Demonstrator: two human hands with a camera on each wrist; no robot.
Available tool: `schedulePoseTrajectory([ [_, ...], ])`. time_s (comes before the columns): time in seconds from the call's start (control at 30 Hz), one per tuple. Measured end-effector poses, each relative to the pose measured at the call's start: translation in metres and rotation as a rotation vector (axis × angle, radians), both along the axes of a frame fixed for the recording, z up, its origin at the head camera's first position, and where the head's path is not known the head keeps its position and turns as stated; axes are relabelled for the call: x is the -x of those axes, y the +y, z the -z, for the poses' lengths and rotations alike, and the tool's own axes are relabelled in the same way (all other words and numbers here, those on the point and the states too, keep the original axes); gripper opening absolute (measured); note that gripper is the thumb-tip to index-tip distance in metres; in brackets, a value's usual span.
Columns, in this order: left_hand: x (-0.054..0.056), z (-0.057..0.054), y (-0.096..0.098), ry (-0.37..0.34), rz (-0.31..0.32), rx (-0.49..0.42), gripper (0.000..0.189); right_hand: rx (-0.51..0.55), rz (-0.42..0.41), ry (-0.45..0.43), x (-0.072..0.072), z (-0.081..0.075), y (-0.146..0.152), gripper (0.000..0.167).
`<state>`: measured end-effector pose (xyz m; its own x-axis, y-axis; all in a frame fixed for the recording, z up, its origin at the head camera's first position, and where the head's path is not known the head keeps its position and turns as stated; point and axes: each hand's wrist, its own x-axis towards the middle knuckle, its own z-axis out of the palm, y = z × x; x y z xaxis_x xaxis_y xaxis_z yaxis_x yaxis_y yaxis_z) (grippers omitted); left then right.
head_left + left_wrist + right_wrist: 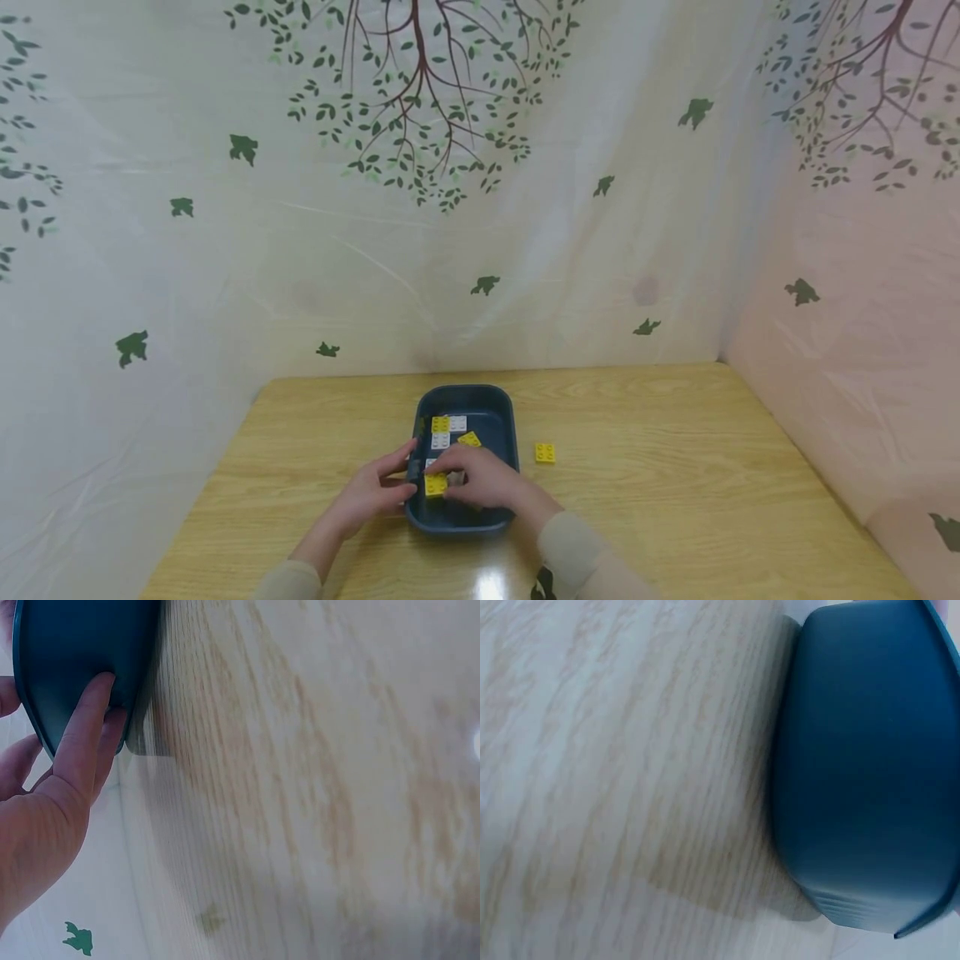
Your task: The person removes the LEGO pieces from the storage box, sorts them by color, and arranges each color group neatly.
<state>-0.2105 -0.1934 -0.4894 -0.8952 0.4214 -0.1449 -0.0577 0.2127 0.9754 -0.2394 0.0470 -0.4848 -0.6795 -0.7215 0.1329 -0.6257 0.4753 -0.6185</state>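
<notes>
A dark blue tray (pixel 491 398) stands on the table. My left hand (pixel 373 490) holds its left wall; in the left wrist view some fingers (pixel 91 724) lie along the outer wall and others are at the rim. Inside the tray, my right hand (pixel 480 477) pinches a yellow brick (pixel 436 486) between thumb and forefinger. Just behind it a white brick (pixel 431 462) is partly hidden. Farther back in the tray are a yellow brick (pixel 440 424), white bricks (pixel 458 423) and a tilted yellow brick (pixel 469 438). The right wrist view shows only the tray's outer wall (pixel 870 765), with the working fingers hidden.
One loose yellow brick (pixel 544 453) lies on the wooden table (pixel 660 483), right of the tray. A pale curtain (pixel 360 275) with printed leaves and birds hangs behind the table and along its sides.
</notes>
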Motion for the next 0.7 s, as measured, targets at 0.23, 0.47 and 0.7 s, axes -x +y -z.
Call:
schedulePoseTrajectory([
  [0.23, -0.004, 0.001, 0.001, 0.006, -0.019, 0.003, 0.072, 0.020, 0.025, -0.001, -0.006, -0.009, 0.015, 0.037],
  [0.47, -0.006, 0.002, 0.004, -0.001, -0.055, 0.037, 0.072, 0.059, 0.059, -0.010, -0.011, -0.014, 0.033, 0.037],
  [0.7, -0.008, 0.002, 0.007, 0.000, -0.079, 0.052, 0.072, 0.091, 0.079, -0.012, -0.016, -0.021, 0.055, 0.036],
])
